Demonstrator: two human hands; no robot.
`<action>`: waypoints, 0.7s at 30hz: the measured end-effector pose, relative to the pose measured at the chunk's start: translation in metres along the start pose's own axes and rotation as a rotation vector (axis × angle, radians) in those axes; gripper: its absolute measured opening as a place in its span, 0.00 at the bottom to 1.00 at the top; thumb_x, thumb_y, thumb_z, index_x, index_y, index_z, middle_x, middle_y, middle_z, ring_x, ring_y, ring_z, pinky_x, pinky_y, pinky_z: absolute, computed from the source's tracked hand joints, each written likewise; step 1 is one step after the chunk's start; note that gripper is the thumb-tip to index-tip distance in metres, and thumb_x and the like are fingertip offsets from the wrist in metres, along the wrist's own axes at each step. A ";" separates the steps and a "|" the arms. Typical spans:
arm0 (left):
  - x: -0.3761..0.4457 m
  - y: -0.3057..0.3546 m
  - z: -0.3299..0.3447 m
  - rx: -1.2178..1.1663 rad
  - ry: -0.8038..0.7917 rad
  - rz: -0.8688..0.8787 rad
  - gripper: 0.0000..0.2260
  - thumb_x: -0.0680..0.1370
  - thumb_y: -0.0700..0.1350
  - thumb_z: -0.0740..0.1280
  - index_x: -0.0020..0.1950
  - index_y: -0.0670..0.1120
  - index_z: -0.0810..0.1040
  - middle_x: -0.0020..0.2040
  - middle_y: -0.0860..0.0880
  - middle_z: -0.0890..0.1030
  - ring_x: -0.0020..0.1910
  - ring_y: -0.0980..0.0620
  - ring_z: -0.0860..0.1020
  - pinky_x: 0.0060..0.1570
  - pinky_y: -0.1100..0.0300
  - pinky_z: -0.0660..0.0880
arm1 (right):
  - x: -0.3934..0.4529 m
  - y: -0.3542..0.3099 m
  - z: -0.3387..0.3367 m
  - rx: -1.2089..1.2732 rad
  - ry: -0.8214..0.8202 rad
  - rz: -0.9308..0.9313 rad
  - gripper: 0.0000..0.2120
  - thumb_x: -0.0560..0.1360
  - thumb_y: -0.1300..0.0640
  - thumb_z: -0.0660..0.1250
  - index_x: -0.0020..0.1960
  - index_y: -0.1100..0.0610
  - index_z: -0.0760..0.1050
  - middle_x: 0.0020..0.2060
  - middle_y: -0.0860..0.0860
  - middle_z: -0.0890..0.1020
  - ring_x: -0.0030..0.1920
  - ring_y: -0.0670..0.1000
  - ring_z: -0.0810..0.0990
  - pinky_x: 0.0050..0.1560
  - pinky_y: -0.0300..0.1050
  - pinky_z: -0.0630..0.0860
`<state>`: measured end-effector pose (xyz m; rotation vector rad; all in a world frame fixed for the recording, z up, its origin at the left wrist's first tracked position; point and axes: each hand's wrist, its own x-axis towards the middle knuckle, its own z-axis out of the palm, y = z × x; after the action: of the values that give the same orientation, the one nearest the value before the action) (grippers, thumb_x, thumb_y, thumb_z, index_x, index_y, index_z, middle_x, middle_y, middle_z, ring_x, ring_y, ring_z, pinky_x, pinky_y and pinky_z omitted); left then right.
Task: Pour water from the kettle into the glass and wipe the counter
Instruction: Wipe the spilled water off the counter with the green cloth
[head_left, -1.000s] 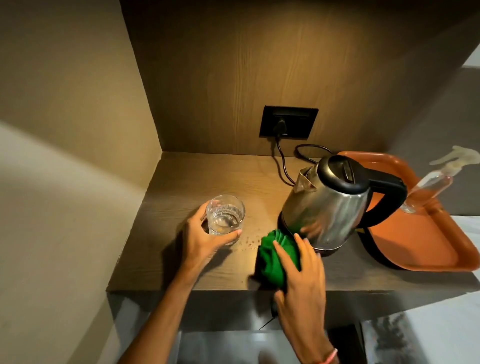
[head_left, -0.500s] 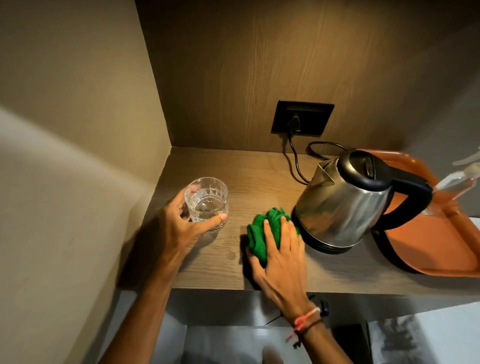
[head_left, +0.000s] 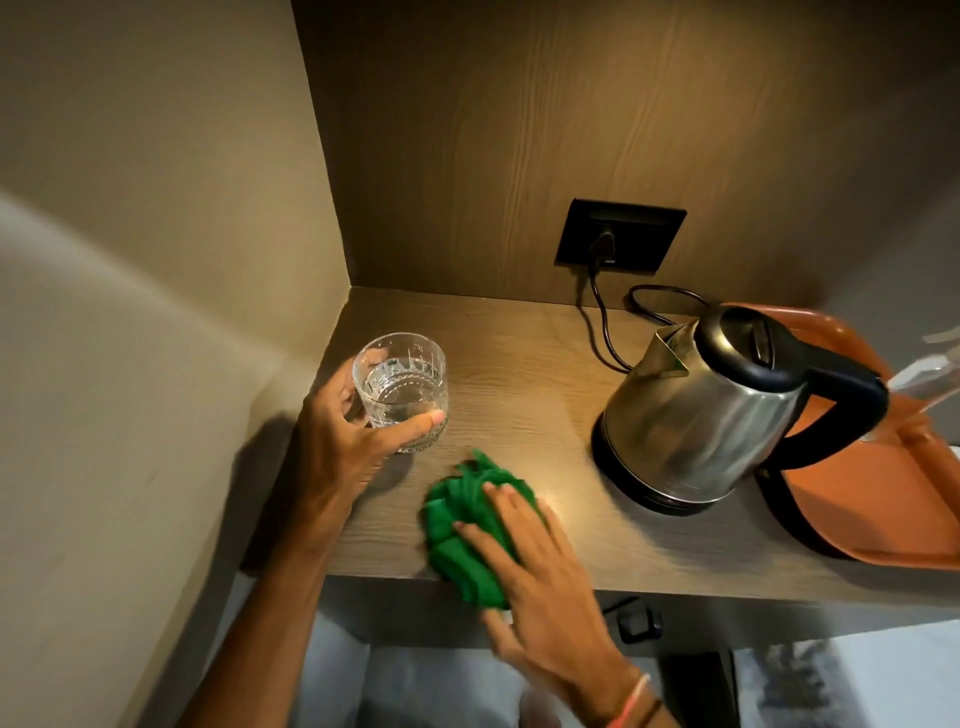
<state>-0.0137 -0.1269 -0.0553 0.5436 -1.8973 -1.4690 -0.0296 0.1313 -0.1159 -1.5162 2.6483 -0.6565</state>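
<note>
A clear cut glass (head_left: 401, 387) with water in it stands at the left of the wooden counter (head_left: 524, 374). My left hand (head_left: 340, 441) is wrapped around it. My right hand (head_left: 540, 577) presses flat on a crumpled green cloth (head_left: 462, 525) near the counter's front edge, just right of the glass. The steel kettle (head_left: 696, 410) with black lid and handle sits on its base at the right, apart from both hands.
An orange tray (head_left: 883, 499) lies at the far right, with a clear spray bottle (head_left: 930, 374) over it. A black cord (head_left: 602, 322) runs from the wall socket (head_left: 621, 239) to the kettle. Walls close in the left and back.
My right hand has slid the green cloth left and toward the front edge, away from the kettle. My left hand stays on the glass.
</note>
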 end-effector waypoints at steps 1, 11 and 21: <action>0.001 0.001 -0.001 0.013 0.004 0.009 0.34 0.55 0.60 0.85 0.60 0.63 0.81 0.54 0.62 0.87 0.53 0.59 0.86 0.48 0.65 0.83 | 0.001 0.014 -0.007 -0.041 0.027 0.070 0.34 0.71 0.47 0.63 0.76 0.53 0.76 0.81 0.63 0.67 0.82 0.64 0.64 0.78 0.72 0.65; 0.010 0.006 -0.018 0.052 0.068 0.049 0.35 0.55 0.61 0.85 0.60 0.61 0.81 0.53 0.59 0.88 0.52 0.57 0.86 0.51 0.58 0.84 | 0.120 -0.009 0.009 -0.137 -0.212 0.019 0.34 0.79 0.42 0.57 0.85 0.42 0.58 0.86 0.63 0.47 0.86 0.63 0.41 0.83 0.68 0.39; 0.000 0.007 -0.003 0.071 0.032 0.006 0.33 0.55 0.66 0.84 0.59 0.68 0.80 0.53 0.64 0.86 0.52 0.61 0.86 0.47 0.65 0.83 | 0.005 0.027 -0.025 0.085 -0.104 0.167 0.33 0.72 0.45 0.60 0.77 0.46 0.76 0.85 0.56 0.60 0.85 0.59 0.54 0.83 0.68 0.55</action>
<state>-0.0115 -0.1269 -0.0477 0.5900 -1.9306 -1.3850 -0.0605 0.1476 -0.1022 -1.2560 2.5969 -0.6502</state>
